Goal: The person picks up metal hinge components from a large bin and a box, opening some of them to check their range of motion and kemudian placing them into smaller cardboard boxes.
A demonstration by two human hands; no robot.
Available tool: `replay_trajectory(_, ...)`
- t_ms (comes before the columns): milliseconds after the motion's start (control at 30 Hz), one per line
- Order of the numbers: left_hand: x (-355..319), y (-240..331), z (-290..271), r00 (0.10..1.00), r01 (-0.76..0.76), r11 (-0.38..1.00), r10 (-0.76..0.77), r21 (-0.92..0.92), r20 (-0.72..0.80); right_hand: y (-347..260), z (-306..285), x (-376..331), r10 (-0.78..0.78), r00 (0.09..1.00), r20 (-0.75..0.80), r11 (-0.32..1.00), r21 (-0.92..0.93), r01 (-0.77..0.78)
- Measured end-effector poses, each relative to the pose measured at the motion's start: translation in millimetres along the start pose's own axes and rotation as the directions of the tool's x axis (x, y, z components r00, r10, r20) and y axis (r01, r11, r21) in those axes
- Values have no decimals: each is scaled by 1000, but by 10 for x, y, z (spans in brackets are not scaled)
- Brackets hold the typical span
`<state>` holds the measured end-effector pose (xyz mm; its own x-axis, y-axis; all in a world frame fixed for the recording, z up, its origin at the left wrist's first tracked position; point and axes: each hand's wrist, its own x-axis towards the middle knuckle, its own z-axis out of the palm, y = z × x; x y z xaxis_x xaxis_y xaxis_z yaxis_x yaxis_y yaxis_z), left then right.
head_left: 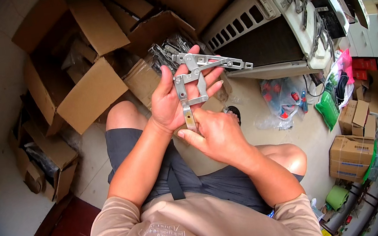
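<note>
A silver metal hinge with jointed, slotted arms lies unfolded across my left hand. That hand is palm up, its fingers stretched out behind the hinge and its thumb apart from it. My right hand is closed on the lower end of the hinge, with the thumb near the flat strip. The fingers' exact grip is partly hidden. Just beyond my hands, a pile of similar metal parts lies in an open cardboard box.
Another open cardboard box stands at the left. To the right is a pale plastic crate with metal parts on top. A clear bag of coloured items lies on the floor, near a green package and small cartons.
</note>
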<state>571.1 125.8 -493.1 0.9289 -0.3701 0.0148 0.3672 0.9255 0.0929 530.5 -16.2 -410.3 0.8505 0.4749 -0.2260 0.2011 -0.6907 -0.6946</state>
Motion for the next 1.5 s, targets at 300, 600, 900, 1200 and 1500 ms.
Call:
replay_trajectory(300, -4, 18, -12, 996, -73, 992, 68, -106, -50, 70, -105, 52, 134, 973, 186, 946, 269, -182)
replay_trajectory(600, 24, 28, 76, 991, -100, 994, 104, 50, -87, 173, -6, 106, 253, 954, 160, 892, 343, -294)
replay_trajectory(900, 47, -39, 44, 986, -96, 991, 108, 96, -124, 234, 45, 120, 283, 944, 167, 841, 430, -328)
replay_trajectory(1200, 60, 27, 22, 987, -77, 996, 82, 41, -136, 221, -15, 129, 220, 930, 295, 811, 474, -343)
replay_trajectory(1500, 62, 64, 3, 993, -65, 997, 62, -36, -96, 273, -1, 104, 229, 933, 278, 802, 489, -343)
